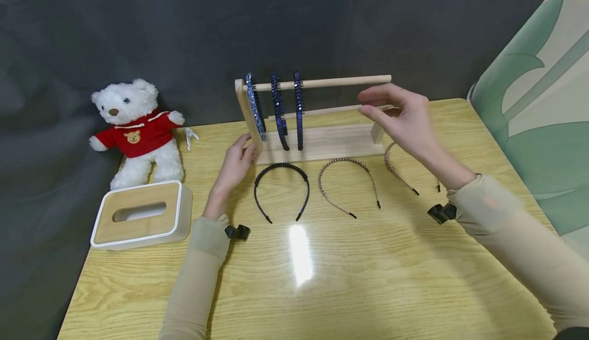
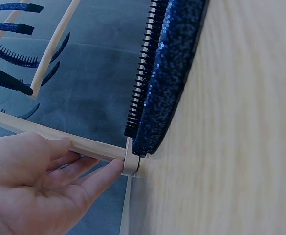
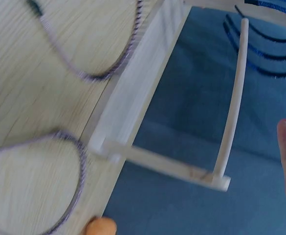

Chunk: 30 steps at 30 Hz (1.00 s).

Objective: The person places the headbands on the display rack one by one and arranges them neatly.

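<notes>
A wooden headband rack [image 1: 317,144] stands at the back of the table. Three dark blue, glittery headbands [image 1: 299,110] hang near the left end of its upper bar [image 1: 345,81]. My left hand [image 1: 233,163] holds the foot of the rack's left post, with fingertips against the wood in the left wrist view. Raised by the bar's right end, my right hand [image 1: 407,117] has thumb and fingers apart and nothing between them. In front of the rack lie a black headband [image 1: 281,166], a pinkish-brown headband [image 1: 342,160] and another pinkish-brown headband [image 1: 388,163], partly hidden by my right arm.
On the left sits a white teddy bear [image 1: 142,135] in a red top, behind a tissue box [image 1: 184,212] with a wooden lid. A small white clip-like thing [image 1: 190,138] lies beside the bear. Dark cloth [image 1: 322,23] hangs behind the table.
</notes>
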Tool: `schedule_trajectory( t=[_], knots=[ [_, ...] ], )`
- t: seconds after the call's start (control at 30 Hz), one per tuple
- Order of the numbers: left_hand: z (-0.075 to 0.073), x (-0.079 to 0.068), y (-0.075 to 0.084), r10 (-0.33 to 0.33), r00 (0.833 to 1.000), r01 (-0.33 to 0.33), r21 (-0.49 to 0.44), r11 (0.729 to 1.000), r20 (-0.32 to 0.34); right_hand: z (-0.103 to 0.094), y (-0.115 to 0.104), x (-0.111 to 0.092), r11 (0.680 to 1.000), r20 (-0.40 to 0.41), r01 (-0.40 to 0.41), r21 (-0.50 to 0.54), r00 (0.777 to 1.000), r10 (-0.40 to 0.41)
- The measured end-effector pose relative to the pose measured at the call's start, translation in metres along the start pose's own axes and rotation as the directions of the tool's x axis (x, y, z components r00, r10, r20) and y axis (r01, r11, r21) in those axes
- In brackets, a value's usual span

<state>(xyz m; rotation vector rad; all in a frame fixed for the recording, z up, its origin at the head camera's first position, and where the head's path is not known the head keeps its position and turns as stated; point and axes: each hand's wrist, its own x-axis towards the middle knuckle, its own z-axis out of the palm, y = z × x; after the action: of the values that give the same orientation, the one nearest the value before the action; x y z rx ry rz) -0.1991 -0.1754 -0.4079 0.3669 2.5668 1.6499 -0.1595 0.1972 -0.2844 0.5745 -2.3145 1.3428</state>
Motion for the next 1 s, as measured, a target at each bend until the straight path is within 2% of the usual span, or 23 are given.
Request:
schedule_trajectory(
  t=[0.17,0.4,0.63,1.0],
  knots=[
    [0.001,0.001,-0.001,-0.007,1.0,0.007,0.008,1.0,-0.003,-0.021,0.012,-0.01,0.999,-0.009,-0.035,-0.032,0.999,0.034],
    [0.001,0.003,-0.001,-0.004,1.0,0.004,0.025,1.0,-0.006,-0.045,0.032,-0.028,0.983,-0.003,-0.154,-0.103,0.988,0.154],
    [0.0,0.003,-0.001,-0.004,1.0,0.004,0.01,1.0,0.003,-0.06,0.056,-0.04,0.965,-0.011,-0.203,-0.168,0.979,0.204],
    [0.0,0.003,-0.002,-0.006,1.0,0.006,0.002,1.0,-0.004,-0.077,0.096,-0.051,0.929,0.043,-0.26,-0.262,0.959,0.28]
  ],
)
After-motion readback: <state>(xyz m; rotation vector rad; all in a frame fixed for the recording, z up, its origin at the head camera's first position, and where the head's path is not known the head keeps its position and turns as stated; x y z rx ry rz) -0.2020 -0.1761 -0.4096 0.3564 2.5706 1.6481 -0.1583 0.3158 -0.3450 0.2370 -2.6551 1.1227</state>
